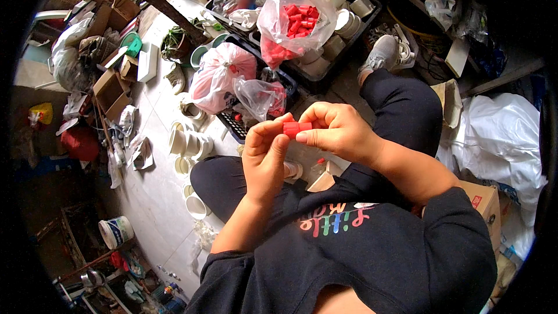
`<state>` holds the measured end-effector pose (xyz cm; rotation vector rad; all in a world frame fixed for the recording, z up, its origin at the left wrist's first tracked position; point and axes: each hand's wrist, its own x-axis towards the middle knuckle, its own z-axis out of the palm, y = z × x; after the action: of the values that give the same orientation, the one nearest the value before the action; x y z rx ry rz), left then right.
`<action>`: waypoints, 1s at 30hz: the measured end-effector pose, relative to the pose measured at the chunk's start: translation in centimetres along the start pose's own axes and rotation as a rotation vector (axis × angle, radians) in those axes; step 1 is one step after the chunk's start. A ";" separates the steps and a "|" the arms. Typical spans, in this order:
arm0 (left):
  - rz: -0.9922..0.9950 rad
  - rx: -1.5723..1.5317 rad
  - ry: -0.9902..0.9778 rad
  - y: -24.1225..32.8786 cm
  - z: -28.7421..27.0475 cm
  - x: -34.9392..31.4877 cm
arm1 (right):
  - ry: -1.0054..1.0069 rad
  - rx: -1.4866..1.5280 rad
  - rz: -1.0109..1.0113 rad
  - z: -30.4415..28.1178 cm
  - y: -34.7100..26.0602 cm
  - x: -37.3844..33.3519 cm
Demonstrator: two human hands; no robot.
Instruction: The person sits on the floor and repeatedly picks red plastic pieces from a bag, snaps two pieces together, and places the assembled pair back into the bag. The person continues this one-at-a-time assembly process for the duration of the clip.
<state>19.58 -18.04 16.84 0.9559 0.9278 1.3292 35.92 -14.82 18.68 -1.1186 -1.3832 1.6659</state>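
A: What have the hands got hold of?

B: A small red plastic cap (297,127), just left of the frame's centre. The left hand (264,154) and the right hand (337,131) meet on it, each pinching one end between thumb and fingertips. Both are closed on the piece, neither slack.

A: Why hold it up like that, off the lap?

B: I'd judge it's to keep it close under the eyes and steady from both sides; a part that small seems easier to turn or press with two pinches than one. Whether it is one piece or two pushed together I can't tell.

A: And the arms?

B: The left forearm rises from the lower middle, wrist bent so the palm faces right. The right forearm comes in from the lower right, sleeve pushed back, the hand curled over with knuckles up.

A: What lies about them?

B: Straight above, at the top centre, a clear plastic bag of red caps (297,18) sits open on a dark crate (325,75) of white plastic fittings, probably kept within easy reach. Left of it are pink plastic bags (224,72). More white fittings (189,142) stand on the pale floor (154,192) at centre left, and a white bucket (116,231) sits at lower left. The person sits with legs folded, a grey shoe (381,52) at the upper right.
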 end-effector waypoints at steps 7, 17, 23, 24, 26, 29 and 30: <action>-0.123 -0.024 0.067 -2.5 -4.3 3.4 | -0.044 -0.099 0.066 -3.7 -0.8 4.1; -0.401 0.361 0.203 -8.5 -18.5 10.8 | 0.256 -0.055 0.097 -10.4 -3.1 14.2; -0.680 0.338 0.190 -11.3 -17.9 13.8 | 0.084 0.145 -0.010 -10.2 -7.2 9.1; -0.689 0.371 0.169 -12.2 -17.7 14.6 | 0.081 0.159 -0.072 -10.1 -7.3 8.1; -0.509 0.644 -0.040 -15.2 -18.4 16.3 | 0.066 0.192 -0.111 -10.5 -7.0 6.4; -0.405 1.135 -0.464 -18.3 -18.7 19.4 | 0.117 0.263 0.037 -11.2 -5.9 5.1; -0.392 1.308 -0.628 -19.0 -18.7 20.4 | 0.112 0.222 0.029 -11.1 -5.9 5.1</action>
<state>9.27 2.65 -7.46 1.8754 1.3535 -0.1052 44.01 -4.76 22.78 -1.0901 -1.0874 1.7030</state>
